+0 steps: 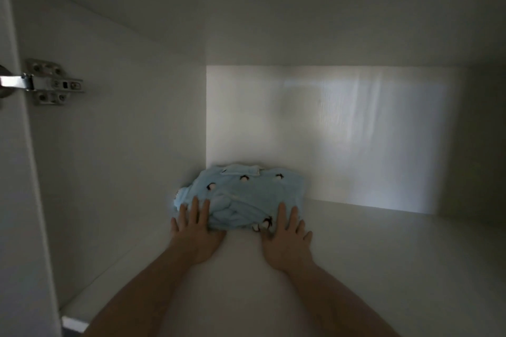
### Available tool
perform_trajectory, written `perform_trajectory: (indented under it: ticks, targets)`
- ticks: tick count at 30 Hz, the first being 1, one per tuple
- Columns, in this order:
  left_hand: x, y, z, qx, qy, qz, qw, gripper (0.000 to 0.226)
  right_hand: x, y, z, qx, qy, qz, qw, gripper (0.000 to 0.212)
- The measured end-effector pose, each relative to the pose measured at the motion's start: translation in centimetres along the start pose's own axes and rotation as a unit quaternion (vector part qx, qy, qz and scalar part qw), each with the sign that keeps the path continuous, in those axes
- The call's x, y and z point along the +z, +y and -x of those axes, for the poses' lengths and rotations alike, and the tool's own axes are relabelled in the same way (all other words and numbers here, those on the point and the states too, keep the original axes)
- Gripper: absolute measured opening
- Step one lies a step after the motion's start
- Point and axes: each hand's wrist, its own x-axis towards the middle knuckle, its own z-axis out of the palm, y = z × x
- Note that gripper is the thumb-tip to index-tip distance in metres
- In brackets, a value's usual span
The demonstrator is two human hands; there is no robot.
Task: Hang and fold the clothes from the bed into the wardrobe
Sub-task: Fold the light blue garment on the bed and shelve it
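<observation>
A folded light-blue garment [241,195], printed with small dark-and-white figures, lies on a white wardrobe shelf [369,268]. It sits toward the far left of the shelf, its far edge close against the back panel [342,131] and its left end just beside the left side wall [123,145]; whether it touches that wall cannot be told in the dim light.

Both hands lie flat at the garment's near edge. The left hand [195,230] rests at the near left corner, fingers straight and slightly spread, fingertips lying on the fabric while the palm is on the shelf. The right hand [286,235] rests at the near right corner in the same way, fingers straight and fanned a little apart, the tips on the cloth and the thumb out to the right on the bare board. Neither hand curls round or pinches the fabric. The bare forearms run from the near edge of the view, converging toward the garment.

To the right of the garment the shelf stretches bare to the shadowed right side wall [482,131], and a wide strip of bare board lies between the garment and the shelf's near edge [74,323], which shows at the near left. A patch of pale light falls across the back panel. Overhead, the underside of the board above [273,8] closes the compartment well above the garment. On the left wall, near the front, a metal door hinge [52,82] is screwed on, its arm reaching left to the door [11,172].
</observation>
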Motion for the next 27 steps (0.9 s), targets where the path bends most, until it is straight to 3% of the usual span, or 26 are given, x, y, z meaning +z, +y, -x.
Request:
perform_trajectory:
  ticks: [5, 11, 18, 27]
  targets:
    - [-1.8, 0.2, 4.2, 0.001, -0.071, -0.017, 0.997, 0.098, -1.9, 0.6, 3.4, -0.019, -0.075, 0.031, 0.996, 0.088]
    - [-3.9, 0.2, 9.9, 0.057, -0.164, -0.042, 0.984, 0.108, -2.6, 0.8, 8.3, -0.051, -0.102, 0.065, 0.991, 0.086]
    - [-5.1, 0.7, 11.1, 0.069, -0.172, -0.024, 0.982, 0.093, -3.2, 0.6, 10.6, -0.052, -0.13, 0.083, 0.987, 0.079]
    - [-5.0, 0.6, 10.8, 0.083, -0.156, -0.005, 0.984, 0.095, -3.8, 0.1, 11.7, -0.03, -0.081, 0.054, 0.995, 0.071]
